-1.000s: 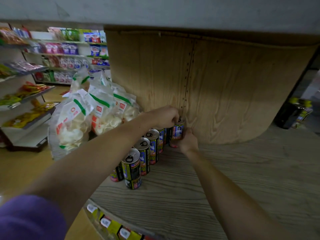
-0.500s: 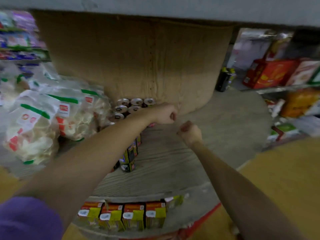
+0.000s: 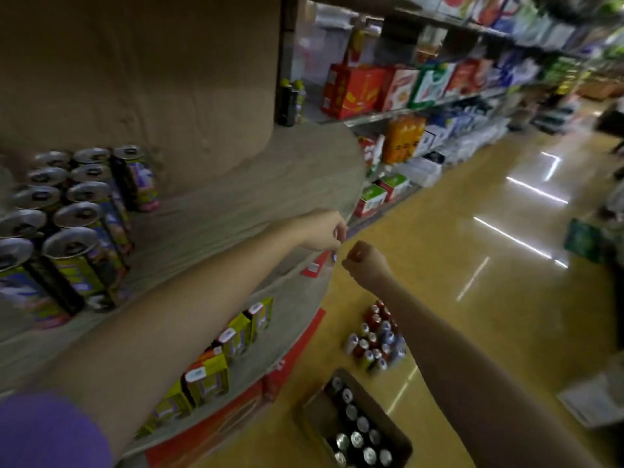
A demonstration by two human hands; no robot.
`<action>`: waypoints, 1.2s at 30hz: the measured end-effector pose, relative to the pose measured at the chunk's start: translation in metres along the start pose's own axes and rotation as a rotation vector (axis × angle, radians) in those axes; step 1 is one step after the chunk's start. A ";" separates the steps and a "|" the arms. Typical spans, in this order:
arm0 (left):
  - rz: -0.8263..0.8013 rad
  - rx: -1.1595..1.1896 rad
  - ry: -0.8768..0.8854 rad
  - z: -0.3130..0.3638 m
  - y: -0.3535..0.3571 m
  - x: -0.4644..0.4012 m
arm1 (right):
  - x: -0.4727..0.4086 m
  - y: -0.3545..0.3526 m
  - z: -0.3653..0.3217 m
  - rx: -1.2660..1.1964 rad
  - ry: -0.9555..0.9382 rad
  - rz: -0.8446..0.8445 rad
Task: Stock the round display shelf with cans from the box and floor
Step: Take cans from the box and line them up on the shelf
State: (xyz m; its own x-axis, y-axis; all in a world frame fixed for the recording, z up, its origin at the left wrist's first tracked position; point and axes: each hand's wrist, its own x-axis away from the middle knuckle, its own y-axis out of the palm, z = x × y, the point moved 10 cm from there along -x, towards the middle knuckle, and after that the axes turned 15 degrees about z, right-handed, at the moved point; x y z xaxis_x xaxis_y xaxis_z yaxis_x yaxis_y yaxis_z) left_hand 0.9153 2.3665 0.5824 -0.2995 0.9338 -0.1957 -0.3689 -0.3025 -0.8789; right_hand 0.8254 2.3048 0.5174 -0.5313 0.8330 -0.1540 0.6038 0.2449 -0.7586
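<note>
Reaching down with both hands curled and empty, left hand (image 3: 324, 231) and right hand (image 3: 366, 261) could topple the floor cans (image 3: 376, 339).

Two bare forearms, no watch, rings or gloves visible. Purple short sleeve (image 3: 47, 430) at lower left of frame, on the left arm, plain fabric, no print seen. Left hand (image 3: 324, 231) and right hand (image 3: 366, 263) bare. Right arm sleeve out of view.
</note>
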 end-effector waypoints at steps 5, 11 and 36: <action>-0.151 -0.083 0.005 0.032 0.087 -0.018 | 0.003 -0.012 0.091 0.015 0.107 -0.041; -0.328 -0.039 -0.082 0.068 0.206 -0.038 | 0.003 -0.020 0.215 0.008 0.189 -0.098; -0.386 0.288 -0.992 -0.049 0.577 0.040 | 0.049 0.170 0.556 0.030 0.534 -0.459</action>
State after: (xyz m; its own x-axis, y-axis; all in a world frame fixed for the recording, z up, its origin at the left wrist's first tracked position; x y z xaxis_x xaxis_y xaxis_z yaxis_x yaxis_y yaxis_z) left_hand 0.7339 2.2388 0.0462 -0.6456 0.4461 0.6198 -0.7424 -0.1767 -0.6462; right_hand 0.5715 2.1116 0.0295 -0.3596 0.7804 0.5116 0.3679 0.6224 -0.6909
